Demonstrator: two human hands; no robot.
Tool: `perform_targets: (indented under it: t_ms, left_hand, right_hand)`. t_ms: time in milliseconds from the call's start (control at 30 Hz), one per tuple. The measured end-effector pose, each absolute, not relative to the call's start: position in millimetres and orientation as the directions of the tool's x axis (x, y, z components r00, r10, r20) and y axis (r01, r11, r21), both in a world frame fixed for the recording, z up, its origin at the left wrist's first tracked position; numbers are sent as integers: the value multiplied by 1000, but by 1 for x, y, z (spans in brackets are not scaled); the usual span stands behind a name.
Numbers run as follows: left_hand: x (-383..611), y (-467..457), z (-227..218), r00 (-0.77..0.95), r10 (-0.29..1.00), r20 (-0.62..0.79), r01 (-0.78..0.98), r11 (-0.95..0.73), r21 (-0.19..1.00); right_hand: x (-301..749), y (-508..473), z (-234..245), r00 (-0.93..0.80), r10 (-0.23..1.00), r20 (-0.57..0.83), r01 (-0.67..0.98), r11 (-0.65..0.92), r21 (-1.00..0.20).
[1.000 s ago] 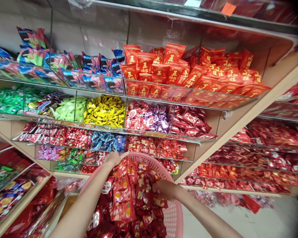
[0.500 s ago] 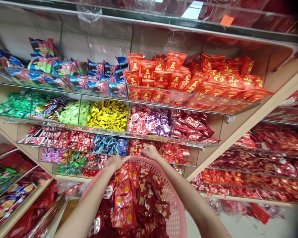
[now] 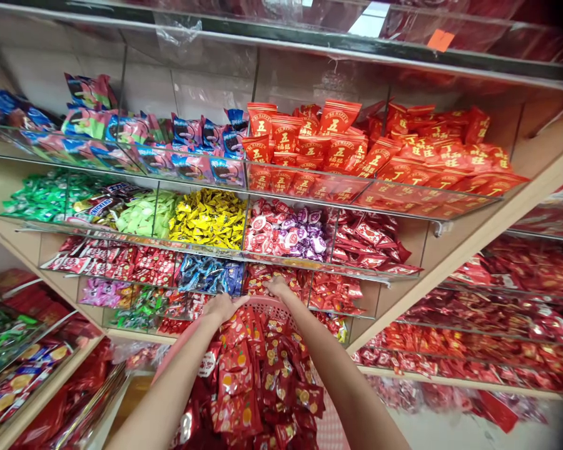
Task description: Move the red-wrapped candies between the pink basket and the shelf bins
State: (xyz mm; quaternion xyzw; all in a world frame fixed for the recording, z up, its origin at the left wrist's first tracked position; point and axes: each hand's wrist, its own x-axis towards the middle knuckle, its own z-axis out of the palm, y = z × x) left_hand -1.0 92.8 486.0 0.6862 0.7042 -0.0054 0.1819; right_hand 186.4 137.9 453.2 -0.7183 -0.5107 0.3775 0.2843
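Gripping the far rim of the pink basket [image 3: 273, 305] with the left hand [image 3: 223, 307], we note that the right hand [image 3: 279, 287] extends beyond that rim with curled fingers; we cannot tell whether it encloses anything. The red packets [image 3: 237, 384] lie heaped inside the basket, on the near side of both hands. Caution: in our judgement, uneven support could tip the basket and spill the upper packets; its underside is out of view. An overextended right wrist could also dislodge shelf packets [image 3: 256, 275] just beyond the hands. Count: two hands, one basket, one orange tag [image 3: 440, 40] high above the hands. Packets in the basket and on the shelving unit [image 3: 492, 219] overlap too densely for us to count.
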Motion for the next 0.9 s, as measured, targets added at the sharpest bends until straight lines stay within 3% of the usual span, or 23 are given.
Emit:
perform_targets:
  t_ms: [200,500,733,900]
  left_hand:
    - [-1,94,485,11,963,-268,967,59,250]
    - [-2,96,482,9,965,-262,966,59,253]
    - [-3,97,481,17,964,-264,965,54,257]
    - [-3,98,481,18,961,-274,963,57,265]
  right_hand:
    - [177,143,452,195,946,-259,392,-317,-864]
    - [188,122,475,160,981,-113,117,-133,-984]
    - [231,74,490,-58,997,-52,-208,-63,-976]
    - [248,43,492,-237,961,-142,-72,-163,-984]
